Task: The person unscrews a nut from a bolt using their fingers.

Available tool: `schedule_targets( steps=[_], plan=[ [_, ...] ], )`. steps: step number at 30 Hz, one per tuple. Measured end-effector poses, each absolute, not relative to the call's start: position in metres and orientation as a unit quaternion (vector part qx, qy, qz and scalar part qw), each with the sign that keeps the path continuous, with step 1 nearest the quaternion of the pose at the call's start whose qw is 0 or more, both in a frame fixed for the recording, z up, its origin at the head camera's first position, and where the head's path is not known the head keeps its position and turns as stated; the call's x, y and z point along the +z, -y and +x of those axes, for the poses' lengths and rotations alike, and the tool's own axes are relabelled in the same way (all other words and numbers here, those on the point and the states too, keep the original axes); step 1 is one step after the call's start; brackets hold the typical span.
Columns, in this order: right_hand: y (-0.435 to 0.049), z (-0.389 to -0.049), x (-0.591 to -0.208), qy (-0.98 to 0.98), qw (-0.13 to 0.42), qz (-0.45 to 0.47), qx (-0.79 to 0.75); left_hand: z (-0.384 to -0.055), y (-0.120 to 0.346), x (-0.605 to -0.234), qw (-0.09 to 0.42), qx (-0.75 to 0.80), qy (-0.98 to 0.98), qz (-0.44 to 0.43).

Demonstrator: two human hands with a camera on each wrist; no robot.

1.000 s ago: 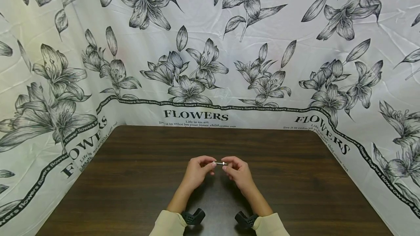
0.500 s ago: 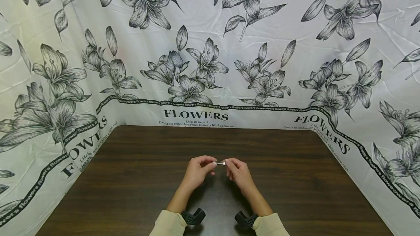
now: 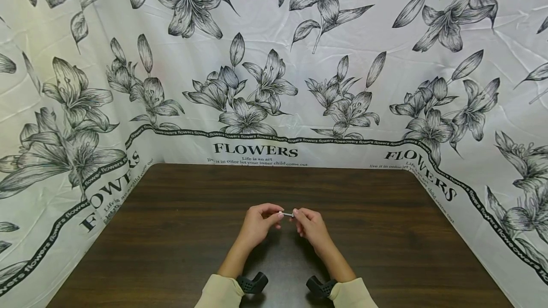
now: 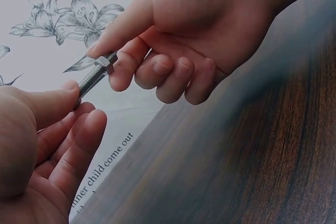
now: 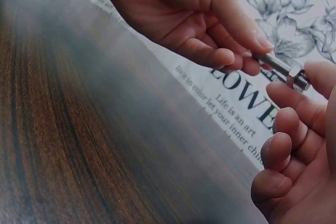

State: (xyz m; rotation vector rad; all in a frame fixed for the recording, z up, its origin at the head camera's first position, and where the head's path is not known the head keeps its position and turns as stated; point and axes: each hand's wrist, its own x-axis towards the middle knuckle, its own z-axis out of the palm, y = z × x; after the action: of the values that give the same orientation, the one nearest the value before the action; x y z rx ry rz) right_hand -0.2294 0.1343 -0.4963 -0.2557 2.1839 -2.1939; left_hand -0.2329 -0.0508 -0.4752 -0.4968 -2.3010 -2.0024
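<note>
Silver threaded metal bolt (image 5: pixel 279 65) above dark-brown wood tabletop (image 3: pixel 171 236): L hand (image 3: pixel 256 226) pinches one end; R hand (image 3: pixel 311 228), thumb + index, pinches silver metal hex nut (image 5: pixel 293 76) nr other end. Prob. turning nut; next likely needs steady L, small R twist.

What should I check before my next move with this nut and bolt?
1. Left hand pinching one end of the bolt: ok.
2. Nut on the bolt: ok, with some thread showing past it.
3. Right hand gripping the nut: cannot tell; close by, but contact is unclear.
4. Bolt's head resting securely: cannot tell; that end is hidden.
5. Bolt held above the table: ok.
</note>
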Motion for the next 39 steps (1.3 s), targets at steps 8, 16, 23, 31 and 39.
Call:
schedule_targets(
  steps=[8,16,23,31,39],
  plan=[
    [-0.136,-0.222,-0.48,-0.706,0.031,-0.088,-0.702,-0.227,0.05,-0.465,0.04,-0.643,0.745,-0.173],
    [-0.135,-0.213,-0.466,-0.702,0.015,-0.105,-0.705,-0.232,0.052,-0.475,0.028,-0.642,0.751,-0.155],
    [-0.134,-0.213,-0.464,-0.699,0.005,-0.118,-0.705,-0.235,0.052,-0.48,0.033,-0.643,0.751,-0.147],
    [-0.133,-0.214,-0.466,-0.686,-0.02,-0.154,-0.711,-0.236,0.052,-0.481,0.036,-0.644,0.749,-0.151],
    [-0.133,-0.214,-0.469,-0.682,-0.03,-0.178,-0.709,-0.236,0.053,-0.486,0.059,-0.654,0.733,-0.18]
  ],
)
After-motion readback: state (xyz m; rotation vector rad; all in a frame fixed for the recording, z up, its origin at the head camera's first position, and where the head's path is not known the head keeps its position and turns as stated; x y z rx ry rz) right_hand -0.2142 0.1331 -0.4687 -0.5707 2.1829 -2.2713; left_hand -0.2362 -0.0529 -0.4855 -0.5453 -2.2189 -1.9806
